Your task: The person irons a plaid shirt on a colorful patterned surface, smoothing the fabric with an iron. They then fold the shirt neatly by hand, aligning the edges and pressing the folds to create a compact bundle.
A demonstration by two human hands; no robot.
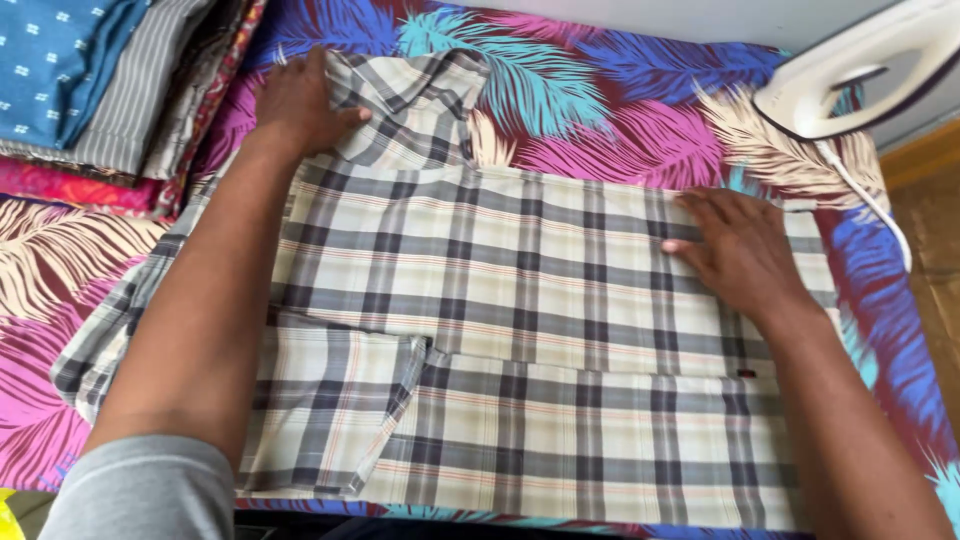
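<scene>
A feather-print cloth [620, 110] in pink, blue and purple covers the whole work surface. On it, filling the middle of the view, lies a plaid shirt [520, 330] in grey, cream and thin red lines, spread flat with its collar toward 11 o'clock and one sleeve folded across the body at about 7 o'clock.

At 10 o'clock, off the shirt's corner, sits a stack of folded clothes [110, 80]: blue, grey-striped and patterned pieces. At 2 o'clock a white iron [860, 70] rests on the cloth, its cord trailing down the right edge.

The left hand [295, 105] lies on the collar at 11 o'clock, fingers curled loosely over the fabric edge; whether it pinches the cloth or only presses cannot be told. The right hand [740, 250] is at 3 o'clock, open and flat, palm down on the shirt, holding nothing.

The shirt looks light, thin and limp, a woven cotton that will slide a little on the cloth and crease wherever it is bent. It is best taken by seams, collar or hem edges, where the fabric is doubled and keeps a line.
</scene>
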